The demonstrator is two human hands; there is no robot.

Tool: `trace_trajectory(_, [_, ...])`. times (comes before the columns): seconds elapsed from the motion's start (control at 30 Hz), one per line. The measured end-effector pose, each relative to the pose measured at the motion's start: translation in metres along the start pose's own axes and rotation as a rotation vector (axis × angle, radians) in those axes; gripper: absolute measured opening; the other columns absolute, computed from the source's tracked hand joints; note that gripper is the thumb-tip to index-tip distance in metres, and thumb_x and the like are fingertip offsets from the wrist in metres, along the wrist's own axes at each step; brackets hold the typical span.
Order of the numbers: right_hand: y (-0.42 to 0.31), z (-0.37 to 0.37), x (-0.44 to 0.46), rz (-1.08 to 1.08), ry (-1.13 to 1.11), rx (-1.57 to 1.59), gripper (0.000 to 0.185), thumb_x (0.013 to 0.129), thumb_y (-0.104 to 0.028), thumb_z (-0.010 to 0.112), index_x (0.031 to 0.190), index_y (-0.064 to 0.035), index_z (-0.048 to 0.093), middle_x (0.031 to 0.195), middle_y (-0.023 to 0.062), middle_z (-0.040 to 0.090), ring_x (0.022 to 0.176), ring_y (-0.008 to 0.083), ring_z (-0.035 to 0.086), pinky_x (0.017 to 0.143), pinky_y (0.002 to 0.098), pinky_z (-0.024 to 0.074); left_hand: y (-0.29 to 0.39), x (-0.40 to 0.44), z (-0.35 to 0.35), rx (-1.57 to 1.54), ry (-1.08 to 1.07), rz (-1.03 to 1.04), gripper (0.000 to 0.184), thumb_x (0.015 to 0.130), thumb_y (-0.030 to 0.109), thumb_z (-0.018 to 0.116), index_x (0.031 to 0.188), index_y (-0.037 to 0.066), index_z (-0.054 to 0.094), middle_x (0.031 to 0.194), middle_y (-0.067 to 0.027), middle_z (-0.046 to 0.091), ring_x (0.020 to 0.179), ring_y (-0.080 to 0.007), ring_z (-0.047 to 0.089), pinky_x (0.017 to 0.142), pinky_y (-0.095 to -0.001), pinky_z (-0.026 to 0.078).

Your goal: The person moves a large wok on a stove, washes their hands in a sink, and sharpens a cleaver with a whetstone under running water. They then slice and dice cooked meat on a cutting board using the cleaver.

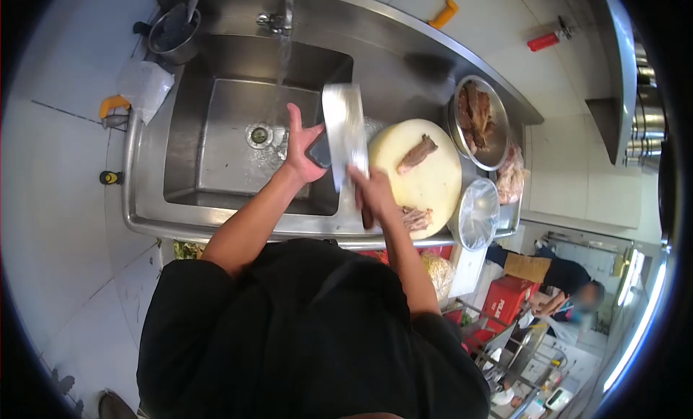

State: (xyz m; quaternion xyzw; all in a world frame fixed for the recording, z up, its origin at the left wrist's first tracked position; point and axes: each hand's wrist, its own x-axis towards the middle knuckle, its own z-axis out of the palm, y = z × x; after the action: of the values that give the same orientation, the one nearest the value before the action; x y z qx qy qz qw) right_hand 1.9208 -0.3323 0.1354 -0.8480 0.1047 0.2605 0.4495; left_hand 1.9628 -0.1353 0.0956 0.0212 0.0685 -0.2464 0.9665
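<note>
Right hand (377, 194) grasps a broad metal cleaver (345, 130) in the head view; the left hand (302, 158), fingers splayed, appears to hold a dark, straight-edged block (319, 150) beside the blade. A slip of the block could bring steel onto those fingers. Around two o'clock from the right hand, ragged brown meat (417, 156) lies on a round, pale board (442, 184).

We are in a commercial-style kitchen, with its steel sink (227, 159), round chopping board (440, 177), meat bowl (499, 148) and shelved steel containers (647, 121).
</note>
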Motion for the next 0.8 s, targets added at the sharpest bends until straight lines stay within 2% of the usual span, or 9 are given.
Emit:
trace_trajectory(0.07, [-0.031,-0.005,0.02,-0.024,0.096,0.209,0.048,0.094,-0.046,0.069,0.082,-0.0009,0.058,0.052,0.004,0.051,0.042,0.0151,0.051,0.044,0.0327,0.0423,-0.003,0.0,0.006,-0.019,0.015,-0.019,0.125,0.073,0.097,0.039,0.145,-0.004,0.043,0.142,-0.0198,0.056,0.129,-0.0323,0.056,0.111,-0.0477,0.041])
trace_trajectory(0.13, [-0.03,0.004,0.006,-0.021,0.076,0.139,0.048,0.093,-0.046,0.069,0.083,-0.0005,0.058,0.052,0.0047,0.052,0.042,0.0147,0.051,0.044,0.0324,0.0418,0.012,0.001,0.008,-0.052,-0.036,-0.008,0.124,0.072,0.097,0.041,0.146,-0.003,0.043,0.14,-0.02,0.057,0.127,-0.0319,0.057,0.111,-0.0479,0.042])
trace_trajectory(0.23, [0.007,0.021,-0.048,0.065,-0.087,0.067,0.047,0.092,-0.045,0.071,0.091,0.0023,0.065,0.052,0.0051,0.054,0.041,0.0149,0.052,0.042,0.0317,0.0412,0.035,-0.003,0.002,-0.07,0.001,0.069,0.127,0.07,0.097,0.043,0.147,-0.004,0.04,0.144,-0.0214,0.054,0.131,-0.0341,0.054,0.112,-0.0506,0.04])
trace_trajectory(0.27, [0.008,0.023,-0.064,0.179,-0.113,0.123,0.046,0.092,-0.044,0.073,0.093,0.0015,0.066,0.052,0.0055,0.055,0.04,0.015,0.052,0.041,0.0319,0.0415,0.035,-0.002,0.003,-0.111,0.05,0.1,0.127,0.07,0.097,0.044,0.147,-0.003,0.039,0.144,-0.0215,0.053,0.131,-0.034,0.054,0.112,-0.0505,0.041])
trace_trajectory(0.4, [0.005,-0.004,-0.009,0.065,0.005,0.027,0.044,0.094,-0.043,0.071,0.089,0.0001,0.063,0.053,0.005,0.055,0.041,0.0145,0.052,0.043,0.0313,0.0415,-0.003,0.001,-0.004,-0.023,-0.002,-0.007,0.124,0.072,0.097,0.041,0.146,-0.003,0.042,0.143,-0.0182,0.056,0.128,-0.0294,0.056,0.112,-0.0454,0.04])
trace_trajectory(0.47, [-0.029,-0.011,0.006,-0.022,0.136,0.183,0.047,0.093,-0.044,0.07,0.081,-0.0009,0.058,0.053,0.0064,0.054,0.042,0.015,0.052,0.044,0.0322,0.0428,-0.008,0.004,0.009,-0.021,0.006,-0.025,0.125,0.072,0.097,0.04,0.145,-0.005,0.044,0.141,-0.0176,0.057,0.128,-0.0284,0.057,0.112,-0.0439,0.04])
trace_trajectory(0.6, [0.015,0.013,-0.024,-0.002,0.044,-0.042,0.053,0.092,-0.051,0.069,0.087,0.001,0.062,0.054,0.0077,0.055,0.043,0.0168,0.055,0.045,0.0317,0.0436,0.024,0.001,0.006,-0.04,-0.085,0.004,0.126,0.07,0.098,0.041,0.143,-0.004,0.046,0.14,-0.0195,0.058,0.129,-0.0318,0.056,0.112,-0.0476,0.041])
trace_trajectory(0.67, [0.003,0.016,-0.069,0.236,-0.157,0.088,0.049,0.092,-0.05,0.07,0.098,-0.0013,0.066,0.055,0.008,0.056,0.042,0.0155,0.054,0.043,0.0312,0.0419,0.031,0.002,0.002,-0.073,0.079,0.116,0.126,0.07,0.098,0.041,0.145,-0.003,0.044,0.14,-0.0191,0.057,0.128,-0.0321,0.056,0.111,-0.0494,0.041])
trace_trajectory(0.8, [0.014,0.0,-0.01,0.03,-0.031,-0.019,0.046,0.092,-0.047,0.07,0.089,-0.0013,0.063,0.055,0.0067,0.055,0.04,0.0166,0.051,0.042,0.0328,0.0416,0.007,-0.006,0.002,0.006,0.034,0.002,0.126,0.071,0.097,0.042,0.146,-0.004,0.04,0.142,-0.0192,0.055,0.129,-0.0312,0.055,0.111,-0.047,0.041])
